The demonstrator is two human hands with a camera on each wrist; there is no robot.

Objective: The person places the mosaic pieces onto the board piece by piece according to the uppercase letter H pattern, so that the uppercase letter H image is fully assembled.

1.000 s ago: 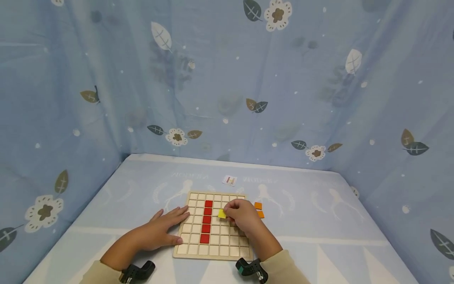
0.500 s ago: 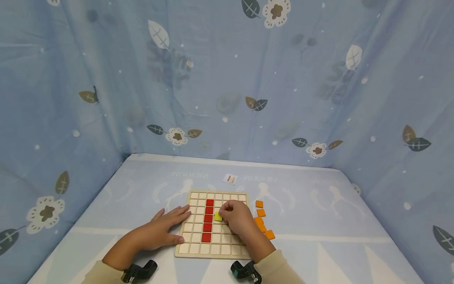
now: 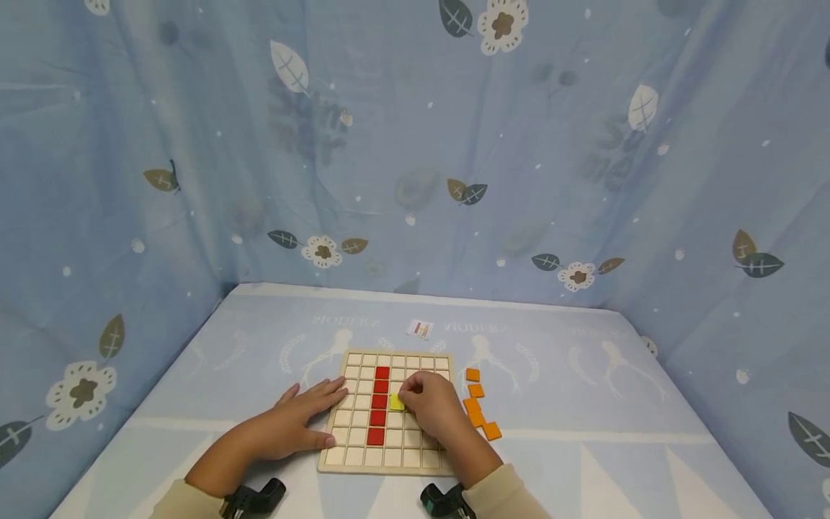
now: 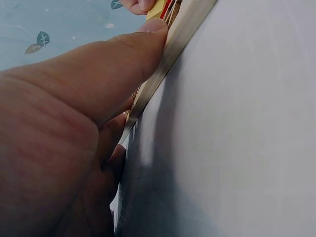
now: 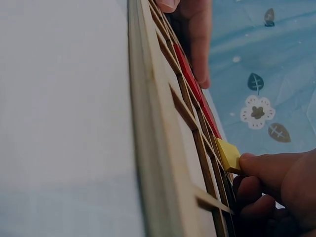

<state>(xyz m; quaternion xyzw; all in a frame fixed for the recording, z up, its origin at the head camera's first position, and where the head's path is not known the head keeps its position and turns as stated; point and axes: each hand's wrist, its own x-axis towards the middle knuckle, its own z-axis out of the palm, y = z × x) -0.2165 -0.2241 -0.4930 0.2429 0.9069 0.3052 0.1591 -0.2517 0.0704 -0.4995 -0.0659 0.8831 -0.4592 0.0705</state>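
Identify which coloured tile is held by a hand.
The yellow tile, pinched by the right hand; the red tiles sit in a column on the board, and the orange tiles lie on the table beside it.

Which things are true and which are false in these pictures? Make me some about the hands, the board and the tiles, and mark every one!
1. Five red tiles sit in a line on the board. True.
2. No hand touches the board. False: the left hand touches its left edge.
3. The right hand pinches a yellow tile. True.
4. Every tile is on the board. False: the orange tiles lie on the table, to the right of the board.
5. A small card lies beyond the far edge of the board. True.
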